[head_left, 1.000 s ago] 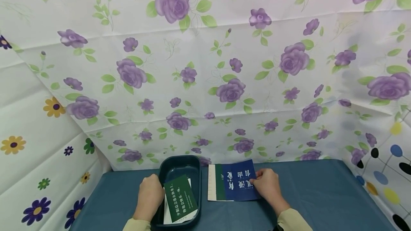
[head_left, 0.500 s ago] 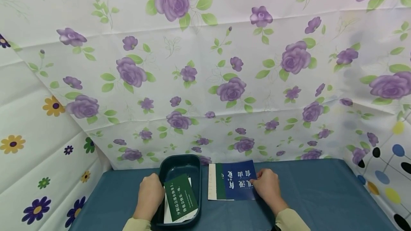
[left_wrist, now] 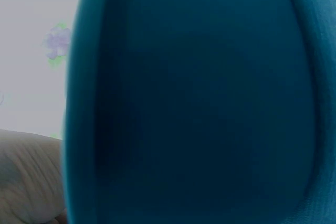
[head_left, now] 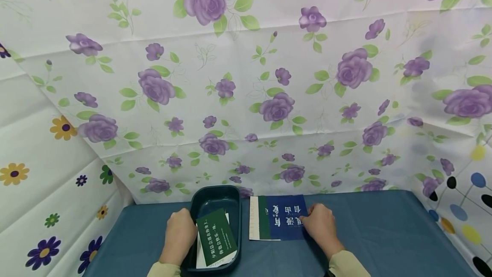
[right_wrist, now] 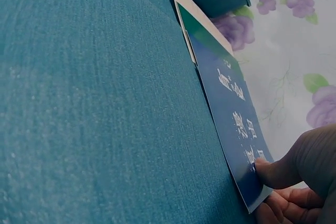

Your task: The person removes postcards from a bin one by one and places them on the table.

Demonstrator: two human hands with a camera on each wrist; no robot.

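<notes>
My left hand (head_left: 180,236) grips the left rim of a dark teal tray (head_left: 237,213). In the left wrist view the tray wall (left_wrist: 205,129) fills most of the picture, and only part of the hand shows. A green card with white writing (head_left: 216,237) lies tilted on white paper inside the tray. To the right, a blue card with white characters (head_left: 286,213) overlaps a green card (head_left: 263,217) and a cream one (head_left: 253,219). My right hand (head_left: 320,228) pinches the blue card's right edge, with the thumb on top and the fingers below in the right wrist view.
A blue-green cloth (head_left: 384,230) covers the table. Behind it rises a white sheet with purple flowers (head_left: 246,76). More printed sheets stand at the left (head_left: 57,191) and at the right (head_left: 467,200).
The blue card has turned slightly and come down, so it lines up more closely with the cards under it. The left hand and tray have stayed in place.
</notes>
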